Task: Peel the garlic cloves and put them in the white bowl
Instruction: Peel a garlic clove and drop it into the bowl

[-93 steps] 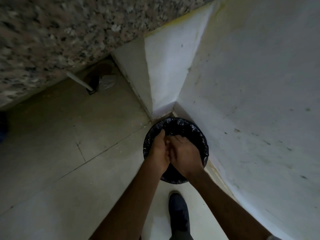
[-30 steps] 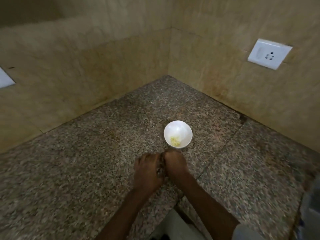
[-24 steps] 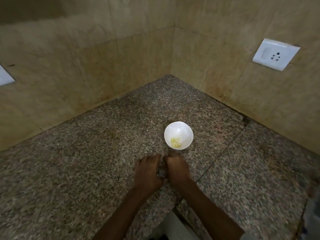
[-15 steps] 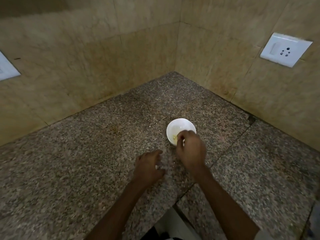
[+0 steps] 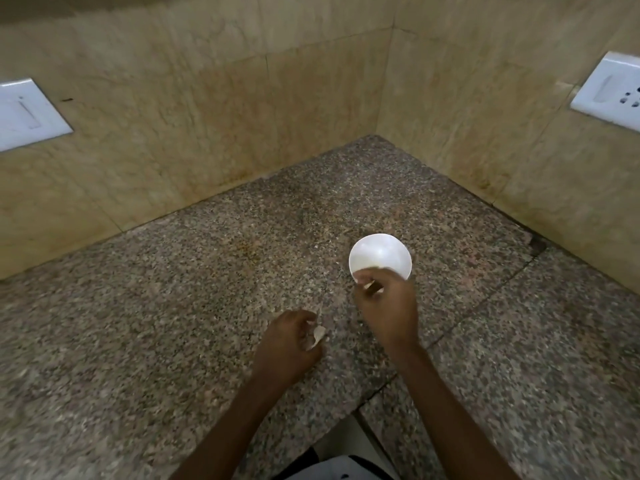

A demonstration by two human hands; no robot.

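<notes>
The small white bowl (image 5: 380, 255) stands on the speckled granite counter (image 5: 173, 323) near its corner; what lies inside is blurred. My right hand (image 5: 388, 304) hovers at the bowl's near rim, its fingers curled and pinching a small pale bit of garlic (image 5: 371, 285). My left hand (image 5: 289, 341) stays lower left of the bowl, just above the counter, fingers curled round a pale papery piece of garlic (image 5: 318, 336). Whether either piece is skin or clove I cannot tell.
Beige tiled walls close the counter's corner behind the bowl. A white switch plate (image 5: 27, 112) is on the left wall and a white socket (image 5: 613, 88) on the right wall. The counter's front edge forms a notch (image 5: 349, 410) by my body.
Earlier both hands were over a black bin on the floor. Then they met in front of the bowl, and my right hand moved up to the bowl's rim while the left stayed back.
</notes>
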